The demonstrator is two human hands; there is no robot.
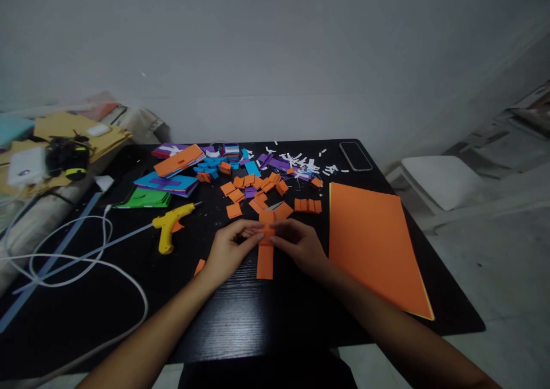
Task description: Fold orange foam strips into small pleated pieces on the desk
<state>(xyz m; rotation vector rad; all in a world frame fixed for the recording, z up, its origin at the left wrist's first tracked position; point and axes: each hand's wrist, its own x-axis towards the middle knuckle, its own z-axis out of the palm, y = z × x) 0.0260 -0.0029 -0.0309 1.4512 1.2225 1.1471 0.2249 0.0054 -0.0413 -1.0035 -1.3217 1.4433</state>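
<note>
Dim light leaves the far wall [275,51] dull grey; pale glare streaks the near middle of the black tabletop [234,323]. Stretching and softness mark the left and right edges.

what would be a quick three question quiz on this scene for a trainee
1. What do the left hand and right hand hold between them?
2. True or false: the yellow glue gun lies left of both hands.
3. Which lies near the far right corner of the black table? a) white cable b) phone c) green paper

Key: 1. An orange paper strip. 2. True. 3. b.
</note>
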